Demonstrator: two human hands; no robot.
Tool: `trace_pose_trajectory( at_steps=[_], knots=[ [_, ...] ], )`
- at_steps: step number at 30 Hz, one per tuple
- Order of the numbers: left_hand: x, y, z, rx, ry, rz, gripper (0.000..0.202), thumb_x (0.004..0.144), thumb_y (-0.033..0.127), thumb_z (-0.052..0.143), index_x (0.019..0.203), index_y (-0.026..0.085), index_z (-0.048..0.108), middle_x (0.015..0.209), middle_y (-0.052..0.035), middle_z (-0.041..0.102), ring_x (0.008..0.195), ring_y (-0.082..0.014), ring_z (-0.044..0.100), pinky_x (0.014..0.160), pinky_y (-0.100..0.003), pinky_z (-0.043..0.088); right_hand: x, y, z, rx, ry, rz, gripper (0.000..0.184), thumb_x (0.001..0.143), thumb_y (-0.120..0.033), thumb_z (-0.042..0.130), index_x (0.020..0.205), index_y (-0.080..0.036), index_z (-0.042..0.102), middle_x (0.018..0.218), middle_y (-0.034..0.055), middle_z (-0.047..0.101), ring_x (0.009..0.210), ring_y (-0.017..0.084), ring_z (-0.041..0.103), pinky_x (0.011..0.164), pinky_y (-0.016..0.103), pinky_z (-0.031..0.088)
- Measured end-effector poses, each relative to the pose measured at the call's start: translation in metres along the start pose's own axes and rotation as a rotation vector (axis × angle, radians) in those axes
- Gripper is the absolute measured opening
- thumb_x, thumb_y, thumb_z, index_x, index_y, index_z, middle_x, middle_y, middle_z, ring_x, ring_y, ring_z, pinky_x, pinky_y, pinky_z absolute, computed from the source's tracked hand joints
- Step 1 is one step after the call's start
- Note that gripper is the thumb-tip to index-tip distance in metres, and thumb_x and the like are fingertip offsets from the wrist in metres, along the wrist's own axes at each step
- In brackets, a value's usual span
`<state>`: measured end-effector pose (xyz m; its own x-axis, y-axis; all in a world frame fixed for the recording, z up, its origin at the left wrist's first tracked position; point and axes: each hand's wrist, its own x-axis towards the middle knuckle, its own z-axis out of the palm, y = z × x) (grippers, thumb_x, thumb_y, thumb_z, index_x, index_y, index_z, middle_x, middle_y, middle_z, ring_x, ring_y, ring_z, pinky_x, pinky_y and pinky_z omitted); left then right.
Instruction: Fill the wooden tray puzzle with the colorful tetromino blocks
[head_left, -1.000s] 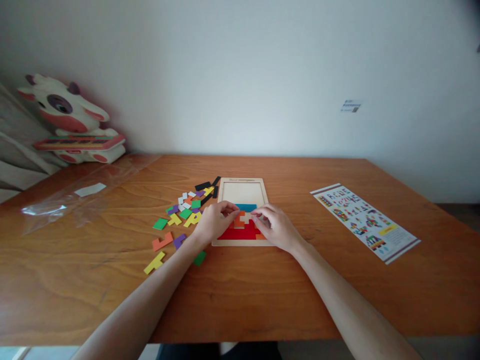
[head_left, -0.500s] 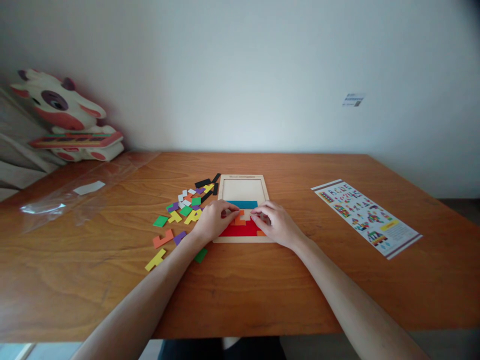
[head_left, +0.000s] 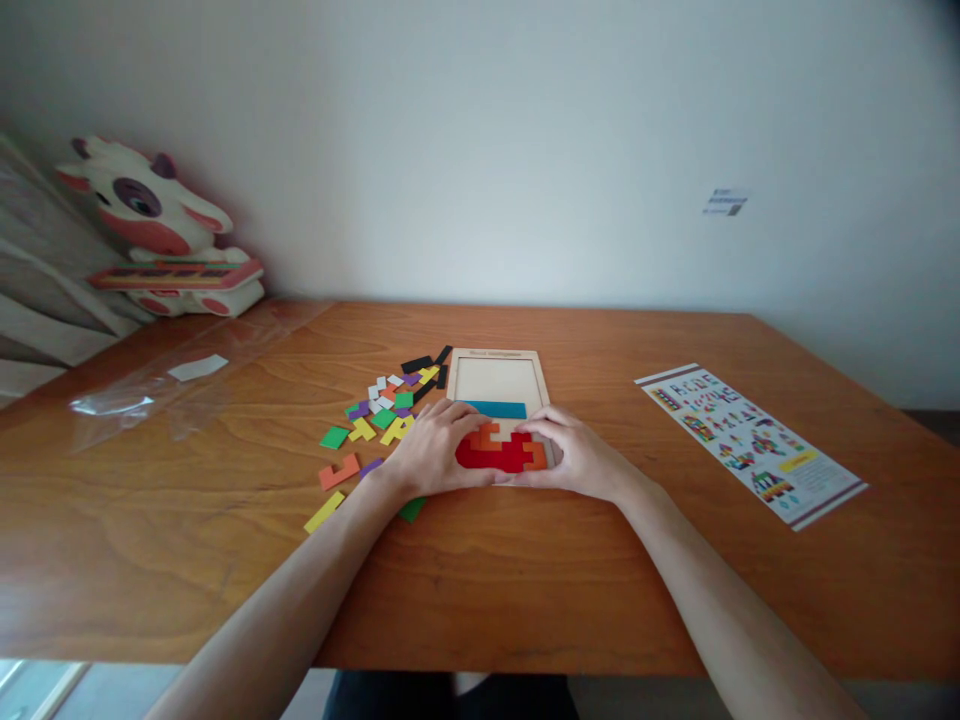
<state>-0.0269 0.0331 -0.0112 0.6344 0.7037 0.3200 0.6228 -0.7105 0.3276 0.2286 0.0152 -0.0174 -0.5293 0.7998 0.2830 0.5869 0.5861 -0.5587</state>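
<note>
A wooden puzzle board (head_left: 543, 385) lies at the middle of the table, with a blue strip (head_left: 499, 410) across it. Below the strip, red pieces (head_left: 487, 456) and orange pieces (head_left: 535, 456) sit fitted together. My left hand (head_left: 431, 447) curves around their left side, its thumb along the near edge and its index finger by an orange piece. On the right side my right hand (head_left: 581, 455) mirrors it, thumb near the board's lower edge and index finger by the upper edge of the red. Both hands have thumb and fingers spread apart; some fingertips are hidden.
Loose coloured pieces (head_left: 384, 417) lie scattered left of the board, some close to my left forearm. A printed pattern sheet (head_left: 750, 440) is on the right. Clear plastic wrapping (head_left: 135, 400) and a cow-shaped toy keyboard (head_left: 180, 275) stand at the left.
My hands have gone from pinched fingers over the orange piece to spread thumbs and fingers around the red and orange pieces. The view has shifted slightly left.
</note>
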Motion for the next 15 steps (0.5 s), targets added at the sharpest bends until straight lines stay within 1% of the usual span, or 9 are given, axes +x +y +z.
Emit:
trace_pose_trajectory(
  at_steps=[1,3,6,9,12,15],
  knots=[
    [-0.001,0.001,-0.001,-0.002,-0.006,0.005,0.068,0.070,0.067,0.073,0.120,0.021,0.067,0.118,-0.0120,0.066,0.108,-0.0307,0.060,0.100,-0.045,0.045,0.000,0.000,0.000,0.003,-0.011,0.004,0.055,0.073,-0.053,0.080,0.118,-0.026,0.065,0.110,0.0073,0.061,0.101,0.024,0.063,0.092,0.040,0.053],
    [-0.001,0.002,-0.003,-0.013,-0.022,0.015,0.074,0.068,0.069,0.073,0.123,0.020,0.065,0.122,-0.0127,0.065,0.111,-0.0316,0.059,0.102,-0.045,0.044,-0.001,0.000,0.000,0.004,-0.027,0.017,0.054,0.074,-0.053,0.079,0.118,-0.026,0.064,0.111,0.0074,0.060,0.102,0.024,0.063,0.093,0.041,0.053],
    [-0.001,0.003,-0.002,-0.033,-0.048,0.014,0.071,0.071,0.067,0.072,0.123,0.020,0.065,0.123,-0.0116,0.066,0.112,-0.0311,0.059,0.100,-0.045,0.044,0.000,-0.001,0.002,0.012,-0.033,0.019,0.052,0.074,-0.052,0.079,0.117,-0.026,0.064,0.110,0.0072,0.060,0.101,0.023,0.063,0.092,0.040,0.053],
    [-0.001,0.003,0.000,-0.043,-0.042,0.012,0.068,0.072,0.066,0.072,0.122,0.021,0.066,0.122,-0.0110,0.067,0.111,-0.0306,0.059,0.100,-0.044,0.044,0.000,-0.002,0.000,0.002,-0.011,-0.004,0.051,0.076,-0.052,0.078,0.117,-0.025,0.064,0.110,0.0068,0.061,0.100,0.023,0.063,0.091,0.038,0.053],
    [-0.001,0.002,0.000,-0.049,-0.030,0.018,0.069,0.072,0.067,0.072,0.121,0.019,0.066,0.123,-0.0116,0.067,0.111,-0.0307,0.059,0.100,-0.044,0.044,0.000,-0.002,-0.005,-0.100,0.056,-0.024,0.045,0.075,-0.054,0.078,0.106,-0.024,0.067,0.100,0.0064,0.064,0.093,0.023,0.063,0.084,0.038,0.052],
    [-0.001,0.001,0.000,-0.059,-0.035,0.024,0.068,0.072,0.066,0.072,0.121,0.020,0.066,0.123,-0.0108,0.067,0.111,-0.0301,0.059,0.101,-0.044,0.044,-0.001,0.002,-0.010,-0.165,0.091,-0.010,0.040,0.074,-0.056,0.078,0.090,-0.022,0.066,0.083,0.0038,0.065,0.078,0.021,0.062,0.076,0.036,0.049]
  ],
)
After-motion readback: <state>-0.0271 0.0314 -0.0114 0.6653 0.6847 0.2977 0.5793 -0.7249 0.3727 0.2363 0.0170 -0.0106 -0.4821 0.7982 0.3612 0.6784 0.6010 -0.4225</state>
